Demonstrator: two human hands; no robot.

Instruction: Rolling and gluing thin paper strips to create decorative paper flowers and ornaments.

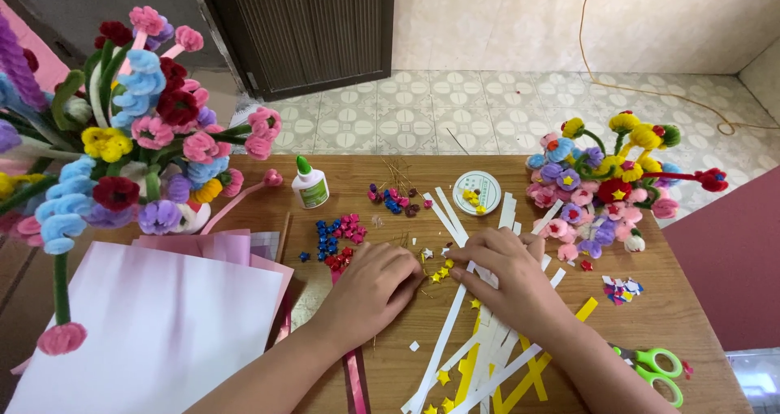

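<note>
Head view: I see my left hand [370, 288] and right hand [508, 272] palm-down on the brown wooden table [666, 316] — fingertips meeting over tiny yellow paper stars [441, 271] beside white paper strips [487, 341]; I cannot tell what they pinch.

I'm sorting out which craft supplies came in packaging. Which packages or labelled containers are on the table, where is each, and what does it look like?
Glue bottle: back of the table, left of centre, upright; small, white, green cap, green and white label.
Round spool: back centre, lying flat beyond the right hand; white disc with green-printed label, small yellow stars on top.
No signs or screens.
</note>
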